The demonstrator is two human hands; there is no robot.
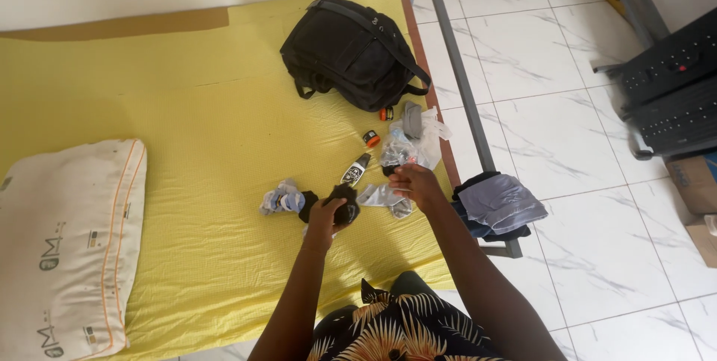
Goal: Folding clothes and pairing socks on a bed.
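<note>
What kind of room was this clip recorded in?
Probably a bedroom: a bed with a yellow fabric sheet, a white rectangular pillow with orange piping, and a white marble-patterned tile floor.

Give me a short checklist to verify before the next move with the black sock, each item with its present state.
1. Left hand grips the black sock: ok.
2. Right hand is free of the sock: cannot tell; it hovers over the grey cloth, fingers curled.
3. Rolled socks lie apart from the left hand: ok.
4. Small bottle stands upright: not ok; it lies on its side.
5. Backpack is away from the hands: ok.
6. Clothes at the bed edge lie fully on the bed: not ok; they hang over the frame.
</note>
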